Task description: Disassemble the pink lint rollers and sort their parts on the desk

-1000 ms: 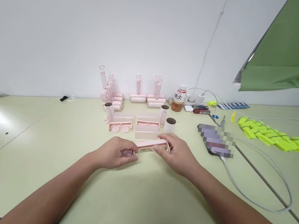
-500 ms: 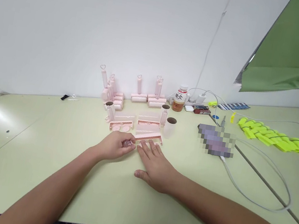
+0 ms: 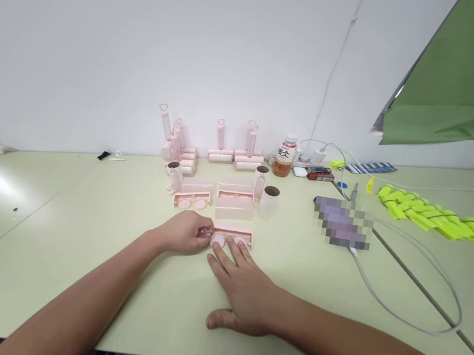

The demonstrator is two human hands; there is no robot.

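Note:
My left hand (image 3: 184,233) is closed on a small clear, pinkish piece (image 3: 205,231) whose kind I cannot make out. Its fingertips are at the left end of a shallow pink tray (image 3: 245,235) lying on the table. Along the tray's near side are two pale pink discs (image 3: 218,239), the right one partly hidden by fingers. Flat and spread, my right hand (image 3: 245,291) rests with its fingertips on the discs. Just behind stand a similar pink tray with two round pieces (image 3: 192,200) and a clear, pale pink box-like cover (image 3: 234,208).
Pink tubes with heart-shaped loops (image 3: 220,135) stand along the wall on pink cases. A supplement bottle (image 3: 285,156) and an open-topped cylinder (image 3: 269,201) are to the right. Farther right lie a phone (image 3: 341,222) with a white cable (image 3: 395,319) and several neon yellow pieces (image 3: 435,215).
The pink tray has come toward me, away from the clear cover, and lies straighter. My right hand has drawn back nearer to me, exposing the discs. The left hand has shifted slightly.

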